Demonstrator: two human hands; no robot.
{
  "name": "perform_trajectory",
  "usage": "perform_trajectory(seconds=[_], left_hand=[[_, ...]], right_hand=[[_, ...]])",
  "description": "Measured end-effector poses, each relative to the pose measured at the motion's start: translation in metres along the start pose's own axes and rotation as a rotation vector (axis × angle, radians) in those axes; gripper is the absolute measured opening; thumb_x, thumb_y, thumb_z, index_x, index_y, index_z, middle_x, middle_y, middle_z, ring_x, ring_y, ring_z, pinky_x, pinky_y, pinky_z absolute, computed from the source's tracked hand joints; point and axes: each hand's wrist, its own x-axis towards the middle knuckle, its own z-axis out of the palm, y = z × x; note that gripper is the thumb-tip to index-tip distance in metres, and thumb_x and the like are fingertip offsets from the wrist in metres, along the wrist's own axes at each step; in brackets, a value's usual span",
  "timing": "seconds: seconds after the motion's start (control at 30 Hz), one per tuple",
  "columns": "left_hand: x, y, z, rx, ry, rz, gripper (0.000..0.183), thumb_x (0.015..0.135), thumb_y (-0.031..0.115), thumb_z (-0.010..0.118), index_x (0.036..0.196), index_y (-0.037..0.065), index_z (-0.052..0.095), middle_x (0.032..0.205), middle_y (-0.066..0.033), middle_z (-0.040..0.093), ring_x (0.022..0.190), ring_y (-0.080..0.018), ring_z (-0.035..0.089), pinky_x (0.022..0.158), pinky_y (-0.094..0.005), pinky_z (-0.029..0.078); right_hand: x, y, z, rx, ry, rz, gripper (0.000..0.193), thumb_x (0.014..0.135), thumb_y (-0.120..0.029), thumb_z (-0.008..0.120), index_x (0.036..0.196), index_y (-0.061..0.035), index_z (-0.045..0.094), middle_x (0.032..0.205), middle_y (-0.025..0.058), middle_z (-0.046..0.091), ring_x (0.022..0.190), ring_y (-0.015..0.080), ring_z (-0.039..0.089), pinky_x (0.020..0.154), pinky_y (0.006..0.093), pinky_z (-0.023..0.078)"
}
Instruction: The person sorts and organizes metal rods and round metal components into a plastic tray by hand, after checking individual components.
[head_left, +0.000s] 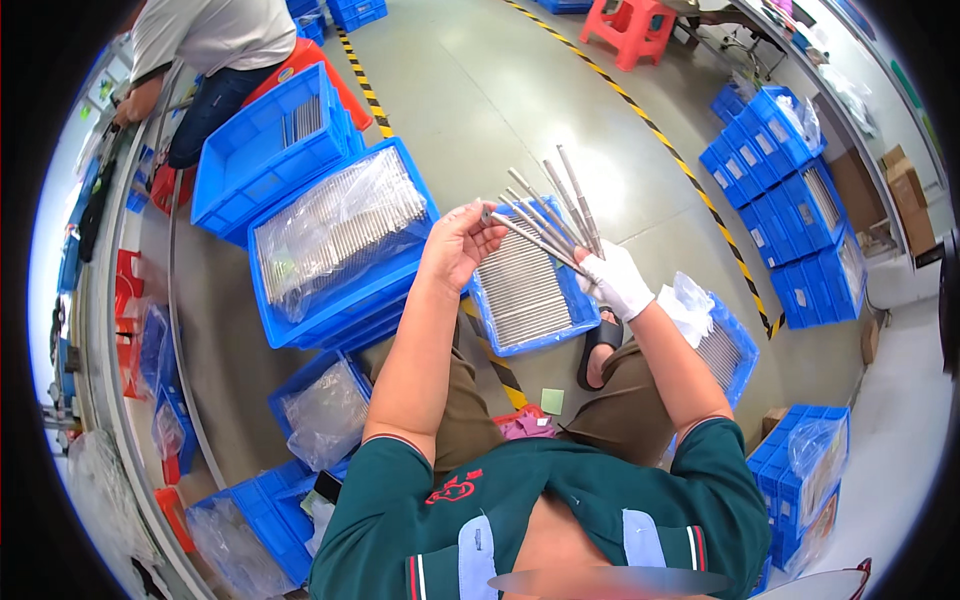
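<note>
Green shirt point(560, 510) of the seated person fills the bottom of the view, brown shorts below it. Both forearms reach up and forward.

Metal rods point(548, 215): a fanned bunch, thin and grey, held up over the crates between the two hands. Right hand point(617, 278), in a white glove, is closed around the lower ends of the bunch. Left hand point(458, 243), bare, fingers loosely curled, fingertips pinching the near end of one rod at the left of the fan.

Just under the rods: a small blue crate point(575, 300) packed with rows of the same rods. To its left, a larger blue crate point(395, 285) holding rods under clear plastic, stacked on others. Behind that, another blue crate point(235, 190), mostly bare.

A sandalled foot point(600, 350) rests on the concrete floor point(480, 90) beside the small crate. Far left, a second person point(205, 45) in a grey top sits at a bench. Stacked blue crates point(790, 200) stand at right; red stool point(630, 28) at top.
</note>
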Motion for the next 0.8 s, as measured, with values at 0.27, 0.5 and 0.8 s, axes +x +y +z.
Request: perform_trajectory(seconds=[0.27,0.5,0.8], left_hand=[[-0.003,0.009,-0.009,0.041,-0.002,-0.052,0.014,0.084,0.013,0.057,0.093,0.002,0.057,0.071,-0.0012,0.055,0.06,-0.0082,0.051,0.049,-0.0214,0.04],[-0.009,0.016,0.007,0.204,-0.125,-0.072,0.027,0.084,0.018,0.062,0.104,0.0,0.056,0.069,0.0045,0.052,0.052,-0.0008,0.041,0.041,-0.0148,0.028],[-0.012,0.013,0.02,0.305,-0.153,-0.091,0.031,0.083,0.026,0.063,0.101,0.002,0.058,0.068,0.0036,0.053,0.048,-0.0018,0.04,0.04,-0.0165,0.027]], right_hand=[[-0.002,0.009,0.017,0.159,-0.263,0.236,0.017,0.089,-0.023,0.053,0.086,-0.0065,0.052,0.057,-0.0013,0.047,0.04,0.0035,0.034,0.035,0.0181,0.023],[-0.005,0.008,0.016,0.125,-0.308,0.232,0.02,0.089,-0.026,0.053,0.087,-0.0062,0.049,0.058,-0.0001,0.047,0.042,0.0049,0.037,0.036,0.0185,0.024],[-0.002,0.017,0.018,0.095,-0.36,0.205,0.02,0.087,-0.026,0.056,0.089,-0.0067,0.055,0.06,-0.0013,0.048,0.045,0.0029,0.038,0.039,0.0179,0.029]])
